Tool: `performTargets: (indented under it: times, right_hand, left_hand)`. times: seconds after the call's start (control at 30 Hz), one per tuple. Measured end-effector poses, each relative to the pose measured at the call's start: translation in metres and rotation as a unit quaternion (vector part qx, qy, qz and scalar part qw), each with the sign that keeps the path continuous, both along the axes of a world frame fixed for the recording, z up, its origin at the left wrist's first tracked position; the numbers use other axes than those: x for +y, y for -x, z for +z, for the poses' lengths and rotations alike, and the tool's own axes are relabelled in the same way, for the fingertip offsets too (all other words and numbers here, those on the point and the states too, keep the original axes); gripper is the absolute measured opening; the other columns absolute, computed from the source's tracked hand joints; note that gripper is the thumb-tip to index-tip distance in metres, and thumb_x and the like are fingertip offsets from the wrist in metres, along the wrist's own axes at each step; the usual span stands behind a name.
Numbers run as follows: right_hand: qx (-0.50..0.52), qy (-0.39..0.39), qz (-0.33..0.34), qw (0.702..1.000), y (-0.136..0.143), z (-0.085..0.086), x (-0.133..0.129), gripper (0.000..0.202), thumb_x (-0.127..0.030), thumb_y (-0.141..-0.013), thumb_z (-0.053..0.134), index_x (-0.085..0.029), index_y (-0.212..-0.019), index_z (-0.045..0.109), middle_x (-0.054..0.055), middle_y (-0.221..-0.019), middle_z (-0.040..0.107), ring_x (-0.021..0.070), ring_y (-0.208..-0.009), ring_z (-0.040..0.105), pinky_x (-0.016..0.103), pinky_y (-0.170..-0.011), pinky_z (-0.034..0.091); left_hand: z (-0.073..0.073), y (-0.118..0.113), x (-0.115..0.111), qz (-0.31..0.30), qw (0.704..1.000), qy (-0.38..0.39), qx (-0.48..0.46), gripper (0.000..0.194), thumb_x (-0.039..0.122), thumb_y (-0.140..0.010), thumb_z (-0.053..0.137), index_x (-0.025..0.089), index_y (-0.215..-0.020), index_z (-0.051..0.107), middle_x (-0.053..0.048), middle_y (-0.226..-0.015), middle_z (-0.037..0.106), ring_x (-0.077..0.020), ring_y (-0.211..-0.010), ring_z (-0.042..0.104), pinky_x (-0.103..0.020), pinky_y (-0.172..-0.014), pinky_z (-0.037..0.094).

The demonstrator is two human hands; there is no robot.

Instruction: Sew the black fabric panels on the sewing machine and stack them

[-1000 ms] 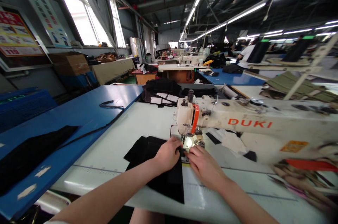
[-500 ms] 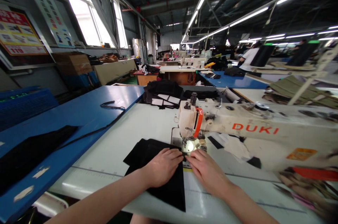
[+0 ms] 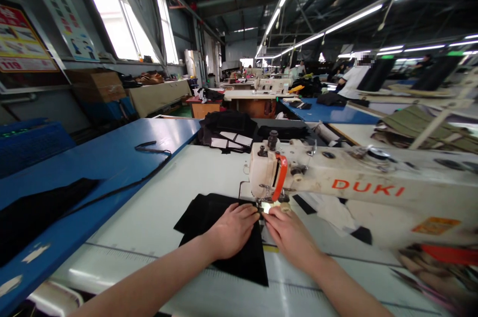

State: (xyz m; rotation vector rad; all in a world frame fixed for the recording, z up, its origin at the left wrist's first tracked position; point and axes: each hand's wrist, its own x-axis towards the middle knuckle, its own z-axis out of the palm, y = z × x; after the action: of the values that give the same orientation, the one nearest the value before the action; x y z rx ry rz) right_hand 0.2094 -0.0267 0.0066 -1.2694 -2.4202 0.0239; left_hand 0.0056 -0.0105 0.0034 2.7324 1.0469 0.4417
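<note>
A piece of black fabric (image 3: 246, 267) lies on the pale sewing table, its right edge running up to the needle area of a white sewing machine (image 3: 366, 177) lettered DUKI. On top of the fabric rests my left hand (image 3: 235, 230), fingers together and closed on the edge just in front of the presser foot. My right hand (image 3: 289, 232) is at the other side of that edge, thumb and fingers pinched at the fabric's margin. The two sets of fingertips almost meet. Fingers partly hide the needle and the stitching spot, lit by a small lamp.
On the left stands a blue table (image 3: 112, 158) with a black strip (image 3: 123, 188) and dark cloth (image 3: 41, 212). Behind the machine is a pile of black pieces (image 3: 227, 123). White scraps (image 3: 332, 210) lie under the machine arm. Scissors (image 3: 411, 279) sit at right. A person (image 3: 353, 80) is farther back.
The black fabric has shifted slightly forward under the machine, its near corner now farther from me. Both hands stay at its edge by the needle. The camera view has turned a little.
</note>
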Motion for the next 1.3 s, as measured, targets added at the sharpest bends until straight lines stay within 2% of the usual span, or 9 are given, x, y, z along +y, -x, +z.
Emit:
performTargets:
  times: [0.3, 1.3]
  right_hand:
    - [-0.014, 0.015, -0.012, 1.000, 0.0014, 0.0012, 0.0004, 0.026, -0.018, -0.092, 0.037, -0.019, -0.107, 0.059, 0.009, -0.098, 0.058, 0.0208, -0.089, 0.054, 0.037, -0.080, 0.044]
    - [-0.034, 0.000, -0.014, 0.999, -0.0003, -0.0069, 0.0008, 0.023, -0.015, -0.091, 0.040, -0.019, -0.104, 0.059, 0.006, -0.096, 0.057, 0.0194, -0.085, 0.053, 0.036, -0.077, 0.042]
  left_hand:
    - [0.0018, 0.0005, 0.0012, 0.000, 1.000, -0.009, -0.003, 0.037, 0.019, -0.093, 0.036, 0.022, -0.128, 0.047, -0.006, -0.133, 0.050, -0.0213, -0.127, 0.040, -0.041, -0.107, 0.030]
    - [0.0009, 0.0024, 0.0035, -0.010, 1.000, -0.028, -0.002, 0.034, 0.020, -0.094, 0.036, 0.021, -0.125, 0.049, -0.005, -0.132, 0.051, -0.0201, -0.126, 0.041, -0.039, -0.105, 0.032]
